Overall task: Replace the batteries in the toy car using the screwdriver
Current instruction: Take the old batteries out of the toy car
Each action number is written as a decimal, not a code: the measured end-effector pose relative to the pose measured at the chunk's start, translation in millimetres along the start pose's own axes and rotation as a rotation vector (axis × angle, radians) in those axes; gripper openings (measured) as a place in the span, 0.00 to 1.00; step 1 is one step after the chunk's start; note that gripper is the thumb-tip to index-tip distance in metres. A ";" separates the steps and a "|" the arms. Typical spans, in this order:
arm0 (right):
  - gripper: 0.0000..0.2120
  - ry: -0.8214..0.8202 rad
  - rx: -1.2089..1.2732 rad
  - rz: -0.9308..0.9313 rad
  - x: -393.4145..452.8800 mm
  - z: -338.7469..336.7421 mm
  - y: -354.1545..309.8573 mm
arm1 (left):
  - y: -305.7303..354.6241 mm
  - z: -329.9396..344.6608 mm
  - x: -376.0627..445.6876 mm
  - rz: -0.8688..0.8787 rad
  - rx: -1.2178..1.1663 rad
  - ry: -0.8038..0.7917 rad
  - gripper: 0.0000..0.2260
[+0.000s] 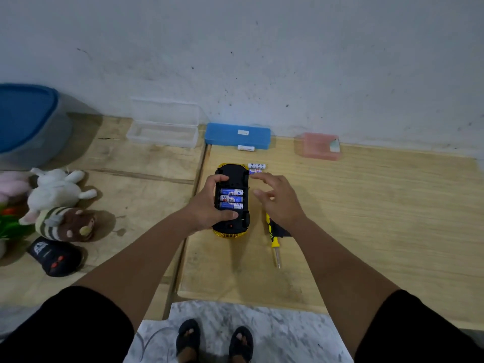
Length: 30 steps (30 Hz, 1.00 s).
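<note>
I see the toy car (231,197) lying upside down on the wooden table (366,218), near the table's left edge. Its yellow body shows only at the near and far ends; the underside is black, and the battery bay is uncovered with three blue-and-white batteries (231,198) lying crosswise in it, side by side. The car's long axis runs away from me toward the wall (262,48); I cannot tell which end is the front.

Starting left of the car, my left hand (209,205) grips it from that side, fingers curled over the far part of the underside and thumb laid across the near part. Just right of the car, my right hand (277,197) hovers with fingers loosely spread, holding nothing. Beyond the car's far right corner lie two loose batteries (256,167), one partly hidden by my fingers. Near the car's right side, partly under my right wrist, the yellow-and-black screwdriver (273,241) lies with its metal tip pointing toward me, roughly parallel to the car.
</note>
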State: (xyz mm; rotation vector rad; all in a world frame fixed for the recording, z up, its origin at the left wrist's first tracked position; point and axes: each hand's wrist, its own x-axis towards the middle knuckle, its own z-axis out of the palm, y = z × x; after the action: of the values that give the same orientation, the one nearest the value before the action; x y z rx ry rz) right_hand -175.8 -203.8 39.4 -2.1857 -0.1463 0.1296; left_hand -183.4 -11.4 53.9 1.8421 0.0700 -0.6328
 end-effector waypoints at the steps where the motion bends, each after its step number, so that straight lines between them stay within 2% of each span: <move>1: 0.17 -0.061 0.018 -0.020 4.7 2.9 -10.0 | 3.9 -4.4 -0.7 0.011 -0.018 -0.003 0.34; 6: 0.18 -0.189 0.157 0.034 21.4 14.0 -45.5 | 16.0 -31.1 -4.8 0.030 -0.064 -0.039 0.33; 15: 0.21 -0.347 0.130 0.075 54.6 14.2 -99.0 | 29.2 -83.8 0.0 0.059 -0.223 -0.182 0.36; 17: 0.21 -0.323 0.150 0.100 60.9 18.7 -107.9 | 30.4 -93.0 2.7 0.088 -0.268 -0.171 0.34; 23: 0.18 -0.197 0.265 0.171 63.8 28.3 -118.4 | 30.7 -116.0 12.8 0.159 -0.431 0.001 0.31; 26: 0.19 -0.190 0.263 0.210 65.7 27.8 -119.5 | 29.3 -124.3 15.0 0.166 -0.371 -0.029 0.34; 30: 0.19 -0.221 0.224 0.230 68.0 16.6 -121.7 | 28.6 -130.4 19.2 0.237 -0.211 -0.063 0.43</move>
State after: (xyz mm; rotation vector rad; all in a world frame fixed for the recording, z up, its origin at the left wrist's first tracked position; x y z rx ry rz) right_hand -118.1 -109.9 126.4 -1.9547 -0.0024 0.4953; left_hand -106.6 89.8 99.2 1.5961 -0.1179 -0.4961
